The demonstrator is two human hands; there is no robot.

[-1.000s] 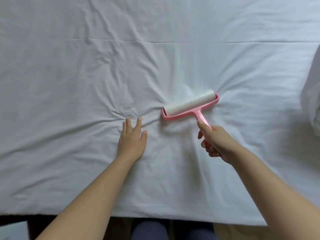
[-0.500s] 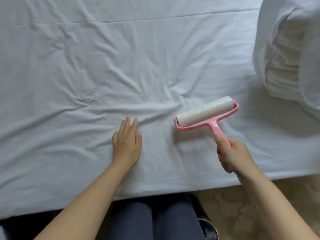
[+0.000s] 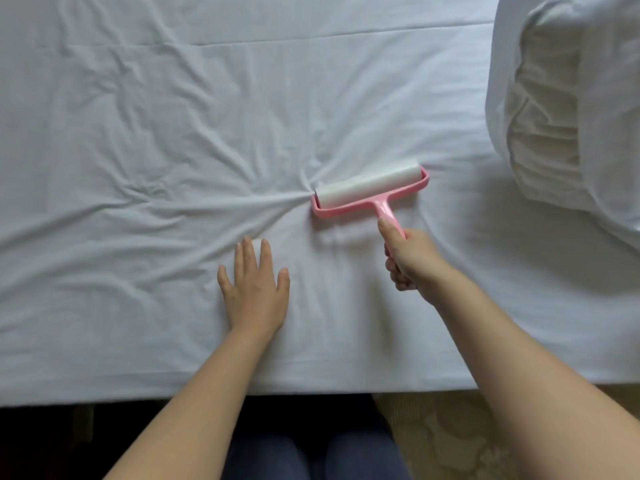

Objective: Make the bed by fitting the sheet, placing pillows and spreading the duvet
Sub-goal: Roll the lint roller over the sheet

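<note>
Two hands clean your sheet (image 3: 173, 133): left hand (image 3: 254, 296) flat, right hand (image 3: 412, 259) fingers (image 3: 398, 282) gripping the lint roller (image 3: 370, 190); next, roll toward 12 o'clock.

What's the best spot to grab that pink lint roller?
By the slim pink handle, from the bed's near edge, as the right hand grips it: the handle points toward the person, while the wide white roll lies crosswise on the sheet.
</note>
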